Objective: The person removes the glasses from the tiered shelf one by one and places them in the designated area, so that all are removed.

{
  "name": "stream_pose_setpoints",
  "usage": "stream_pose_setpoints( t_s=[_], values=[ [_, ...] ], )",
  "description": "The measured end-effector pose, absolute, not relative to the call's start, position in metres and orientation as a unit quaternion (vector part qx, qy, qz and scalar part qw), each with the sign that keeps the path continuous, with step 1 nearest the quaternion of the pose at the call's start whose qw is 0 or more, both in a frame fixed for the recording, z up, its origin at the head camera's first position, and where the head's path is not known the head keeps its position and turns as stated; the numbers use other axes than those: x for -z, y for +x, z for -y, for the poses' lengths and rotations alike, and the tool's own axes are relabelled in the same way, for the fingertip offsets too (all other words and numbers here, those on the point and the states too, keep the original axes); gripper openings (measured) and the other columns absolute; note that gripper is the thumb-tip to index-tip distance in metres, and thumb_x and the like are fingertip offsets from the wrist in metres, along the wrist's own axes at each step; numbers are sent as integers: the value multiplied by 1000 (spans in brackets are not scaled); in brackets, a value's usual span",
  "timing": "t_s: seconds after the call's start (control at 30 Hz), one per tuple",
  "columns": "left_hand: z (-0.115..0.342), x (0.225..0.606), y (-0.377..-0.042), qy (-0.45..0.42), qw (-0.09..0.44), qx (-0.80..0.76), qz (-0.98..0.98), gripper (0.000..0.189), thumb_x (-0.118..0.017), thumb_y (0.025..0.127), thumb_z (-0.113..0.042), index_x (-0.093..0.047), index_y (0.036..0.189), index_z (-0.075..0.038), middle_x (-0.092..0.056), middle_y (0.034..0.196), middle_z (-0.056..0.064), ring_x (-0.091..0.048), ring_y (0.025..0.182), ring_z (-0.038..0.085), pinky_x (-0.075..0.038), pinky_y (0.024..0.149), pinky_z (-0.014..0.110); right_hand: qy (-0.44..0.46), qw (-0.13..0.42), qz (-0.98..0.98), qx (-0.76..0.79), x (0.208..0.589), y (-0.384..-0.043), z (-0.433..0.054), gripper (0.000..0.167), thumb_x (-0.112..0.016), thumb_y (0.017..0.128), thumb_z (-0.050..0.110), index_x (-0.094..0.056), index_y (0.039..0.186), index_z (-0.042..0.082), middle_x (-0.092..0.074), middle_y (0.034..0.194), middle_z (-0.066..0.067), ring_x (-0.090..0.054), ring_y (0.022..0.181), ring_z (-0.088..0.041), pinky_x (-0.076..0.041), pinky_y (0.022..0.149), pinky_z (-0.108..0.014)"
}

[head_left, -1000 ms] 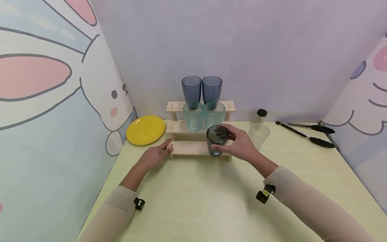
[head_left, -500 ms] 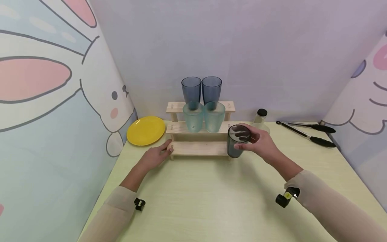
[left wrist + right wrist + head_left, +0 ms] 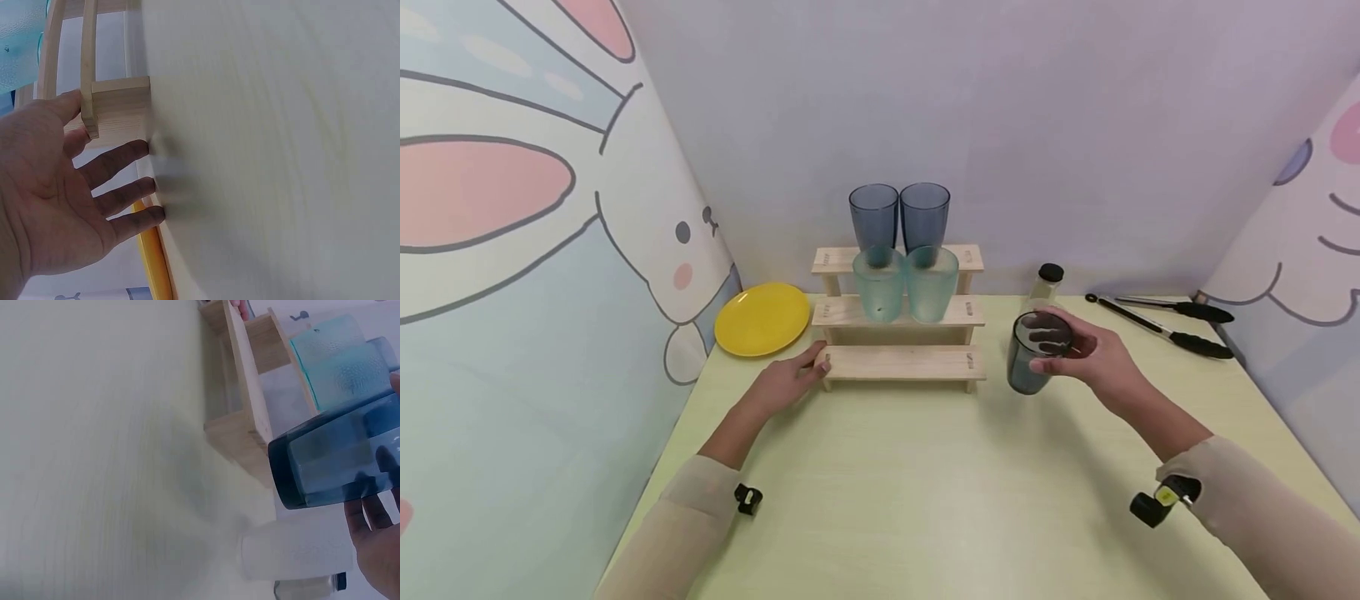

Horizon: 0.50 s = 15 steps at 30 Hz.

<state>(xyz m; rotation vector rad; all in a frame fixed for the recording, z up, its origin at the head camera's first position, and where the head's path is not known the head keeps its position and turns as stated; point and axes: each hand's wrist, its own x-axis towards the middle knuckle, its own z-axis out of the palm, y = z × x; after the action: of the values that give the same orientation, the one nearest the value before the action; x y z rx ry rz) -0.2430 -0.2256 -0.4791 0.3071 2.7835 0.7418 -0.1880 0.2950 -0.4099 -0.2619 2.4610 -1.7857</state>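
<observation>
At the near side the bench (image 3: 925,500) is pale and a little shiny, and both arms of the person reach across it. On the left, the left hand (image 3: 784,383) holds the left end of the lowest board of the wooden rack (image 3: 898,362) with thumb and forefinger, while its other fingers are spread apart. This light hold is probably enough to steady the rack; a harder push could move it. On the right, the fingers and thumb of the right hand (image 3: 1086,358) are clamped around the dark glass (image 3: 1028,362), which is raised above the bench just to the right of the rack, slightly tilted. For good handling, the grip should be firm but gentle, and the base should pass clear of the board's end. More care seems needed on the far side, because a frosted glass (image 3: 297,553) stands close behind the dark glass, and a jar with a black lid (image 3: 1047,283) is behind that one. Farther, two teal glasses (image 3: 880,292) stand on the middle board, and two blue glasses (image 3: 874,217) on the top one. A yellow plate (image 3: 762,319) lies far left, and tongs (image 3: 1180,338) lie far right, well apart from the work.
</observation>
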Motion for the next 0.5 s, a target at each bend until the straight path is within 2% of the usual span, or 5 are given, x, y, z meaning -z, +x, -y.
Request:
stream_pose_setpoints(
  t_s=[0.23,0.33,0.5],
  values=[
    [225,479,-243,97,131,-260,-952,77,-42,112,-71,-27,177,-32,-56,164,27,-62,142,51,-50,115,67,-81,33,-811,579,416,-181,-327,76,-85,98,7,-54,164,23,-75,133,20,-74,120,3,-61,90,-17],
    [225,479,-243,91,135,-261,-951,78,-42,111,-73,-27,177,-33,-55,165,26,-61,143,51,-49,116,68,-87,22,-799,595,421,-181,-343,73,-81,98,-1,-54,163,18,-74,135,19,-73,118,3,-60,89,-15],
    [225,479,-243,84,138,-261,-952,79,-41,110,-75,-27,177,-34,-53,167,24,-61,143,50,-49,116,68,-79,6,-796,600,426,-186,-364,74,-79,99,-3,-51,166,15,-73,140,19,-72,120,5,-57,92,-11]
  ],
)
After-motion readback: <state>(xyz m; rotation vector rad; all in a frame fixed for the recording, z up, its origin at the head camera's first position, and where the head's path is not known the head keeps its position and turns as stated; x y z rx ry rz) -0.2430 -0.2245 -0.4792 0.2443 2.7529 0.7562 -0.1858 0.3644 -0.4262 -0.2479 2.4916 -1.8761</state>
